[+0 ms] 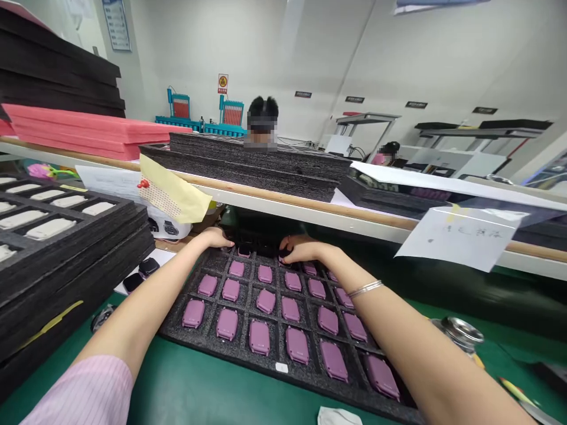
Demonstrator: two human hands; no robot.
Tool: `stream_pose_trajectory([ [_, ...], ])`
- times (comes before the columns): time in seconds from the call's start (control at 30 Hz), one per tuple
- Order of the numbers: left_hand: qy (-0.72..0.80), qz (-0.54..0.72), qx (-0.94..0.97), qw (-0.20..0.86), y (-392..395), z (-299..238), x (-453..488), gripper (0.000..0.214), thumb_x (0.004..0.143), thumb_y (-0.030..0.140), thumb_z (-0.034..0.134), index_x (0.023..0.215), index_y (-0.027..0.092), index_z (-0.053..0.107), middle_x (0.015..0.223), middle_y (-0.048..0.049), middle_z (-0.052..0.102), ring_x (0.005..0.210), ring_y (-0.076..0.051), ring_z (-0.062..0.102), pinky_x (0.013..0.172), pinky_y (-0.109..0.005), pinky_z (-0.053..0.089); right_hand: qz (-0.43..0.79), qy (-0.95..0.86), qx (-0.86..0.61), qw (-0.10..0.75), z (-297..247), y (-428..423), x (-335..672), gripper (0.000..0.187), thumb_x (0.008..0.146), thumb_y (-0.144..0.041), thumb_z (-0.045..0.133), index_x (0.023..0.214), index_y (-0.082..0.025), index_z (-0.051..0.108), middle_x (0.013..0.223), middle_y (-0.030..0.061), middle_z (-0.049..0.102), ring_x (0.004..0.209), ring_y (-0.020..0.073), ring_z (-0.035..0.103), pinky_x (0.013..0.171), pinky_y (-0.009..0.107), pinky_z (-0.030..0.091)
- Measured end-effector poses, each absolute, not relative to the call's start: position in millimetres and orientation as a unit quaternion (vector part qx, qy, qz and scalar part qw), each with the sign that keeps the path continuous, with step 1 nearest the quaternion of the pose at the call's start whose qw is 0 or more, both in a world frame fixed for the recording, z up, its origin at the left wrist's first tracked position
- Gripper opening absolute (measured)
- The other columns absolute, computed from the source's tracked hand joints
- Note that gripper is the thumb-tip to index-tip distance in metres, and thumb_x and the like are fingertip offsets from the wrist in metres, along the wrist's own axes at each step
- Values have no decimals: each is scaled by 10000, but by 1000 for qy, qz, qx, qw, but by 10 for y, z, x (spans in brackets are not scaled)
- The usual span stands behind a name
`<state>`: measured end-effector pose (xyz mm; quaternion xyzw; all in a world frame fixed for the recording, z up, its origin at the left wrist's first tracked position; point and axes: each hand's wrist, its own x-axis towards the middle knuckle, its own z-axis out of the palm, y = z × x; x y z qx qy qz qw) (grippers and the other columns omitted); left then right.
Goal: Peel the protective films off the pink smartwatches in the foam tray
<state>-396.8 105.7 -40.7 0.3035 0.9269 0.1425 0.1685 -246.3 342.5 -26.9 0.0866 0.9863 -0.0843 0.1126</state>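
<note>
The left hand (215, 238) and right hand (301, 249) curl narrowly over the far row of a black foam tray (212, 348); whether they hold anything cannot be told. Behind the hands, mauve cases (259, 337) fill the cells, while dark pieces (261, 248) sit just beyond the fingertips (230, 243).

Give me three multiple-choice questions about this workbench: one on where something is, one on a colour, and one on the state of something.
1. Where are the left hand and right hand?
A. On the green mat
B. At the far edge of the foam tray
C. Under the shelf paper

2. What colour are the devices in that tray?
A. Black
B. White
C. Purple

3. What state is the yellow paper in?
A. Hanging from the shelf edge
B. Lying flat on the tray
C. Crumpled on the mat

Answers:
1. B, both hands sit over the tray's far row.
2. C, the visible devices are purple.
3. A, it droops down from the edge.
</note>
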Motion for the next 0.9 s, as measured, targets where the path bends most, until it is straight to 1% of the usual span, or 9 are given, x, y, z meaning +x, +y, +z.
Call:
stream_pose_trajectory([
  [0.1, 921, 165, 305, 180, 1216, -423, -3887, 355, 967, 387, 610, 1240, 159, 606, 1207, -96, 645, 1010, -219, 661, 857, -418, 582, -91, 985, 90, 119, -383, 3435, -2445, 291, 975, -358, 618, 1206, -181, 631, 1224, 86, 650, 1033, 211, 659, 889, 420, 573],
  [0.2, 919, 173, 319, 154, 1373, -507, -3703, 367, 967, 381, 611, 1261, 163, 594, 1231, -101, 635, 1032, -224, 656, 872, -430, 577, -112, 985, 95, 89, -448, 3424, -2408, 305, 970, -359, 625, 1212, -174, 626, 1220, 87, 649, 1035, 214, 659, 888, 427, 571],
  [0.33, 924, 150, 338, 101, 1469, -561, -3531, 377, 961, 386, 616, 1270, 171, 594, 1297, -111, 607, 1116, -250, 628, 938, -473, 549, -168, 981, 101, 1, -387, 3349, -2192, 290, 962, -354, 636, 1187, -171, 635, 1216, 85, 650, 1061, 224, 650, 918, 448, 556],
  [0.4, 920, 139, 355, 93, 1464, -549, -3526, 381, 960, 388, 618, 1270, 169, 594, 1296, -112, 608, 1115, -251, 628, 940, -476, 547, -213, 971, 95, -48, -348, 3215, -1983, 318, 921, -334, 687, 1183, -164, 626, 1202, 87, 658, 1078, 231, 650, 932, 444, 550],
  [0.5, 904, 135, 393, 95, 1420, -526, -3578, 373, 959, 392, 620, 1256, 167, 602, 1280, -108, 617, 1103, -247, 634, 932, -469, 551, -293, 950, 61, -93, -346, 2862, -1562, 458, 817, -296, 774, 1220, -191, 584, 1158, 84, 690, 1079, 216, 669, 899, 357, 566],
  [0.57, 894, 142, 414, 95, 1388, -526, -3616, 371, 959, 392, 619, 1254, 168, 604, 1284, -108, 616, 1112, -249, 631, 938, -471, 549, -340, 935, 24, -96, -367, 2565, -1255, 509, 762, -294, 805, 1213, -224, 579, 1156, 55, 707, 1078, 205, 677, 870, 324, 573],
  [0.7, 886, 149, 423, 120, 1364, -551, -3631, 353, 958, 391, 621, 1237, 173, 615, 1268, -98, 625, 1102, -248, 636, 931, -456, 553, -404, 912, -48, -53, -357, 2013, -735, 587, 674, -264, 855, 1203, -259, 599, 1137, 0, 739, 1016, 183, 705, 869, 296, 574],
  [0.8, 890, 152, 406, 143, 1376, -544, -3587, 358, 961, 392, 617, 1239, 167, 612, 1258, -100, 628, 1086, -243, 640, 921, -457, 557, -418, 904, -89, -30, -322, 1740, -483, 646, 650, -266, 872, 1239, -256, 609, 1189, 17, 732, 1034, 206, 705, 915, 320, 560],
  [0.9, 896, 170, 380, 154, 1388, -485, -3526, 364, 958, 383, 623, 1249, 166, 606, 1264, -102, 624, 1090, -246, 639, 921, -461, 557, -404, 905, -129, -46, -344, 1596, -308, 680, 669, -310, 869, 1287, -246, 593, 1232, 41, 724, 1065, 233, 700, 946, 346, 542],
])
